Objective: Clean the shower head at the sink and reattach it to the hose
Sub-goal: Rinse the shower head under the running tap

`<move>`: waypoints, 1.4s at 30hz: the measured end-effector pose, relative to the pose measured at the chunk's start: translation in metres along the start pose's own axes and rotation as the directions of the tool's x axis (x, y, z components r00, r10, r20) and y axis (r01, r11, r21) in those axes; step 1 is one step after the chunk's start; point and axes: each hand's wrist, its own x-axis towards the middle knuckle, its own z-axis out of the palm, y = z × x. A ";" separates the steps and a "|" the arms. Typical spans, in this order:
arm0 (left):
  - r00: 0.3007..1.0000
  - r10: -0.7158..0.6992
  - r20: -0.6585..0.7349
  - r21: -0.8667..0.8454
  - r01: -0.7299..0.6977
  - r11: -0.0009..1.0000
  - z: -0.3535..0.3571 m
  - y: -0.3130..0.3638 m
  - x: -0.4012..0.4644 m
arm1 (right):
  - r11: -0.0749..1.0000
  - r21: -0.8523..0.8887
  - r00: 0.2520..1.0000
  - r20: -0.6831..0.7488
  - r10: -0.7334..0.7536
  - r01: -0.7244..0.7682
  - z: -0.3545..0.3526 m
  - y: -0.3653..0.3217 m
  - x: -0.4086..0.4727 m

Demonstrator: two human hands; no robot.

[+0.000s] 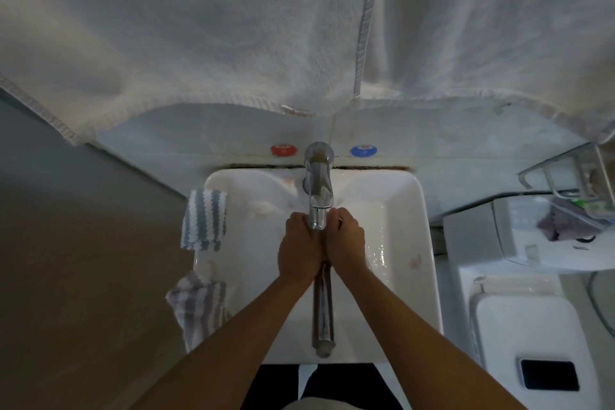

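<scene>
Shower head point(322, 313) lies over the sink point(409, 243) beneath the tap point(318, 190), both hands point(297, 250) point(346, 243) clasped around its top.

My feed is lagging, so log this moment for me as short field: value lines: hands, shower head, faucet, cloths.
hands: left hand and right hand side by side under the spout, both gripping the shower head
shower head: chrome handle points toward the person; its head is hidden by the hands
faucet: above the hands
cloths: two striped cloths on the sink's left rim
</scene>
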 end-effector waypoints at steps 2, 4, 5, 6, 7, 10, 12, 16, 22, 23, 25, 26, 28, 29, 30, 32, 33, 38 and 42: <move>0.993 0.119 -0.010 0.150 -0.116 0.982 0.008 -0.003 -0.004 | 1.000 0.015 1.000 -0.025 0.017 -0.016 0.002 -0.001 0.003; 0.993 0.116 0.037 0.258 -0.122 0.959 0.007 -0.006 0.001 | 1.000 0.025 1.000 -0.006 0.017 -0.017 0.004 0.002 0.004; 0.999 0.040 0.025 0.241 -0.045 0.970 0.004 -0.006 0.006 | 0.999 0.034 1.000 0.013 0.021 -0.021 0.004 0.002 0.002; 0.999 -0.053 0.008 0.193 0.051 0.980 -0.001 -0.004 0.010 | 0.999 0.048 0.999 0.035 0.011 -0.013 0.006 0.003 0.000; 0.989 -0.146 -0.018 0.133 0.147 0.980 -0.004 -0.001 0.013 | 0.998 0.054 0.999 0.052 -0.011 0.008 0.007 0.003 -0.005; 0.984 -0.165 -0.069 0.119 0.172 0.978 -0.006 -0.002 0.017 | 0.962 -0.167 0.975 -0.007 -0.220 0.216 0.014 0.008 -0.016; 0.992 -0.095 -0.079 0.208 0.109 0.972 -0.007 -0.003 0.014 | 0.871 -0.372 0.942 0.028 -0.333 0.320 0.019 0.008 -0.018; 0.994 -0.023 -0.104 0.251 0.048 0.967 -0.010 -0.008 0.010 | 0.919 -0.358 0.986 0.048 -0.162 0.169 0.020 -0.005 -0.004; 0.968 -0.181 -0.171 0.046 0.191 0.980 -0.014 -0.002 0.001 | 0.986 -0.140 0.996 0.000 0.089 -0.089 0.029 -0.014 -0.004; 0.962 -0.212 -0.174 0.040 0.222 0.974 -0.015 -0.001 0.005 | 0.994 -0.086 0.998 -0.002 0.067 -0.067 0.031 -0.012 -0.007; 0.942 -0.288 -0.174 0.005 0.293 0.956 -0.017 0.001 0.015 | 1.000 0.006 0.999 0.040 -0.028 0.028 0.031 -0.007 -0.013; 0.933 -0.317 -0.169 -0.004 0.321 0.947 -0.017 0.001 0.020 | 0.995 0.019 0.993 0.071 -0.094 0.093 0.030 -0.002 -0.015; 0.927 -0.347 -0.145 -0.009 0.349 0.937 -0.015 0.003 0.022 | 0.988 0.034 0.981 0.111 -0.157 0.154 0.026 0.006 -0.014; 0.927 -0.351 -0.131 -0.019 0.352 0.936 -0.014 0.003 0.020 | 0.990 0.054 0.985 0.111 -0.132 0.127 0.025 0.009 -0.011; 0.930 -0.348 -0.117 -0.037 0.346 0.937 -0.012 0.003 0.017 | 0.995 0.058 0.991 0.096 -0.088 0.082 0.024 0.009 -0.006; 0.953 -0.289 -0.093 -0.081 0.282 0.956 -0.010 0.003 0.009 | 0.999 0.033 0.999 0.031 0.007 -0.008 0.021 0.006 0.003; 0.971 -0.230 -0.070 -0.105 0.222 0.969 -0.009 0.002 0.005 | 0.998 0.030 0.998 0.001 0.062 -0.062 0.020 0.005 0.006; 0.997 -0.073 -0.034 -0.114 0.069 0.991 -0.009 -0.011 -0.001 | 0.980 0.133 0.989 -0.007 0.149 -0.147 0.021 0.009 -0.001; 0.982 -0.154 -0.108 -0.101 0.143 0.985 -0.012 -0.009 0.005 | 0.967 0.204 0.987 0.088 0.138 -0.153 0.025 0.010 -0.013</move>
